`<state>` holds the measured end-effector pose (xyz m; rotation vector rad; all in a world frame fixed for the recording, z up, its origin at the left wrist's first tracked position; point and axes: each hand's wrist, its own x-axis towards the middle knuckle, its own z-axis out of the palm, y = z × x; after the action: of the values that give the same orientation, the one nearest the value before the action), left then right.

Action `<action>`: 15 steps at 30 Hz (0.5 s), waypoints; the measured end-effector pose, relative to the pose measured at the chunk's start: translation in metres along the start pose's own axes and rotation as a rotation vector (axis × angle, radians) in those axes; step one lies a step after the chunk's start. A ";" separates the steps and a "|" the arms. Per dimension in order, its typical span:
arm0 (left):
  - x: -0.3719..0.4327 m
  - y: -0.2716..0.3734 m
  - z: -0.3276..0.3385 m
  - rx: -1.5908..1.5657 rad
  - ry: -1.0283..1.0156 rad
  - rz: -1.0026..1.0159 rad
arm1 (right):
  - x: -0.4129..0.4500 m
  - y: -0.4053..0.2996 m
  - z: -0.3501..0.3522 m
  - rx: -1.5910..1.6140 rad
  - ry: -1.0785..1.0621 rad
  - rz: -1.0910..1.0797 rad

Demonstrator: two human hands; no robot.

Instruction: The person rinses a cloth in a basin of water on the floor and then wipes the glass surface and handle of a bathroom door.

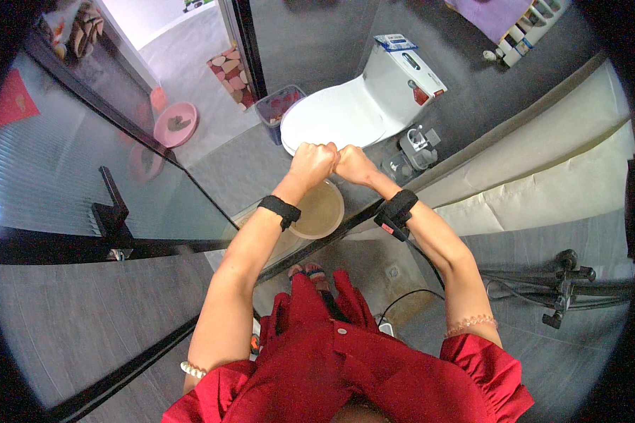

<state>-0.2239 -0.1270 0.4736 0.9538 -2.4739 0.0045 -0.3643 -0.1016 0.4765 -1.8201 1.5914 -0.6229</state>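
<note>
My left hand (314,162) and my right hand (353,165) are both closed into fists, knuckles touching, held out in front of me. No object shows between them, and the insides of the fists are hidden. Below, partly covered by my left hand and forearm, a round basin (320,214) with a pale rim and a tan inside stands by the dark threshold. Beyond the fists is a white toilet (330,113) with its lid down. A black strap circles each wrist, and a cable runs from the right one.
A ribbed glass door (58,158) with a black handle stands at left. Behind it lies a pink basin (175,125). A waste bin (279,106) and a toilet brush holder (419,150) flank the toilet. A pale curtain (524,180) and shower fittings (566,288) are at right.
</note>
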 end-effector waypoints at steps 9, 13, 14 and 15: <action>-0.002 0.008 0.001 0.011 -0.042 0.022 | -0.009 0.009 0.003 0.016 -0.004 -0.006; -0.001 0.012 -0.008 0.028 -0.043 0.030 | -0.011 0.004 -0.004 0.017 -0.053 -0.006; -0.002 0.009 -0.004 0.069 -0.053 0.013 | -0.012 -0.002 -0.007 -0.041 -0.054 -0.007; -0.001 0.012 -0.005 0.061 -0.057 0.014 | -0.013 -0.002 -0.009 -0.041 -0.057 0.002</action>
<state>-0.2285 -0.1160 0.4797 0.9753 -2.5460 0.0583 -0.3715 -0.0896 0.4843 -1.8494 1.5784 -0.5363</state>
